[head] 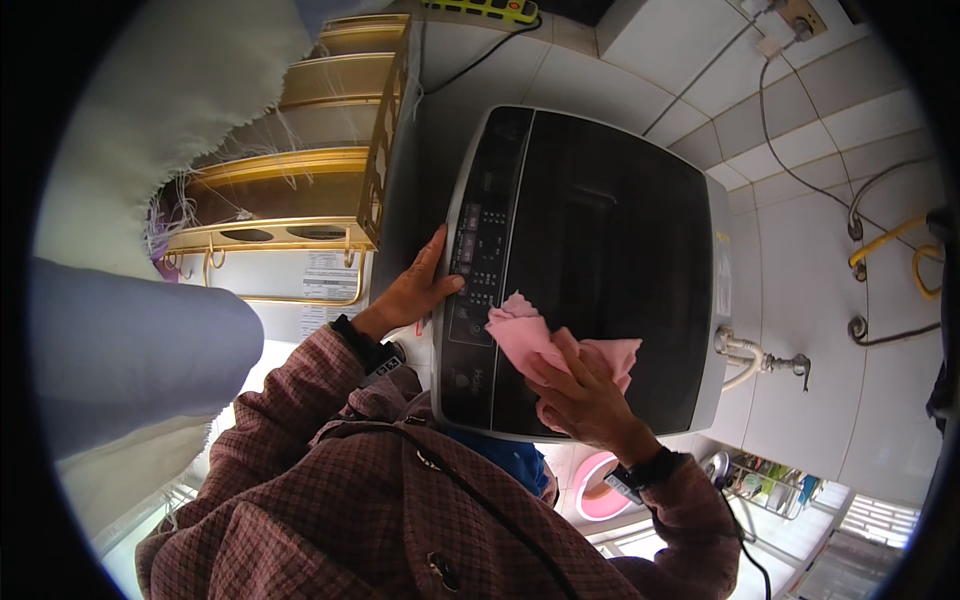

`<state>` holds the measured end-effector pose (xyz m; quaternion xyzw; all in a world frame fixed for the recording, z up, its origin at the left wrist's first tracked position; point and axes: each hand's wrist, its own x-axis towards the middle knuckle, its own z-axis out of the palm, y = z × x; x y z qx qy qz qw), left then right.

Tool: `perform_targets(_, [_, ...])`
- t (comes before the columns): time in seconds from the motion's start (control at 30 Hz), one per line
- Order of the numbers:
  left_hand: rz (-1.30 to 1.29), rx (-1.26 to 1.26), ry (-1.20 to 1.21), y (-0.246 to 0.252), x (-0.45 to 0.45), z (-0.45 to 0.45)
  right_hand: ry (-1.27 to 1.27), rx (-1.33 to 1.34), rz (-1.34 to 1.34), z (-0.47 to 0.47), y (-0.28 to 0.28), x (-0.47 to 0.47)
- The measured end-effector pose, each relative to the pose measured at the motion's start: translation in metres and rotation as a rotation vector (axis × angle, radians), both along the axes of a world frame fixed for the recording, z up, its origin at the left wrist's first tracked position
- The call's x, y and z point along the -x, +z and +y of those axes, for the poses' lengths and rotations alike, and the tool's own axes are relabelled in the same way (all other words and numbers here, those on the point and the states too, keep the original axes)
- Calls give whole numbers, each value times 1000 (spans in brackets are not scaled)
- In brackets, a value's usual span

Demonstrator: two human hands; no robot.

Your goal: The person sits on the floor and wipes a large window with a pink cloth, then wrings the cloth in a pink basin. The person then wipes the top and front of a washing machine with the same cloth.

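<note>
A top-loading Haier washing machine [615, 247] with a dark lid stands before me, its control panel [480, 255] along the left side. My right hand [589, 397] presses a crumpled pink cloth [525, 337] against the lower part of the lid, fingers spread over the fabric. The cloth reaches to the seam between lid and panel. My left hand [420, 289] rests on the machine's left edge, thumb on the rim beside the panel, and holds nothing.
A gold metal rack [285, 161] with hooks and hanging fabric [187, 90] are at the left. A tap [784, 364] with a pale hose is on the tiled wall at the right. A pink basin [583, 491] sits below. A green power strip [495, 7] lies at the top.
</note>
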<state>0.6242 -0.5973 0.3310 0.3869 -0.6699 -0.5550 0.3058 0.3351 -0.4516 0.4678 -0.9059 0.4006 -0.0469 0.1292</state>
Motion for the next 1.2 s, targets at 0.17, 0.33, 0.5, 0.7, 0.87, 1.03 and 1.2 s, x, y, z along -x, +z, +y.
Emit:
perform_targets(0.17, [-39,1,41,2,2,2,118,263,-63,-92,-16,-24])
perform_targets(0.33, [46,-51,51,3,4,4,-205,240,215,-232,-35,-21])
perform_targets(0.5, [14,-25,41,5,2,5,-387,545,324,-336,-42,-21])
perform_targets(0.7, [38,25,42,8,2,5,-536,436,319,-375,-40,-16])
perform_targets(0.87, [13,49,53,7,1,6,-398,388,111,-331,-46,-27])
perform_targets(1.03, [63,-16,72,7,3,5,-287,246,12,-263,-41,-51])
perform_targets(1.2, [279,-457,76,23,-7,0,-162,8,10,-159,-37,-79])
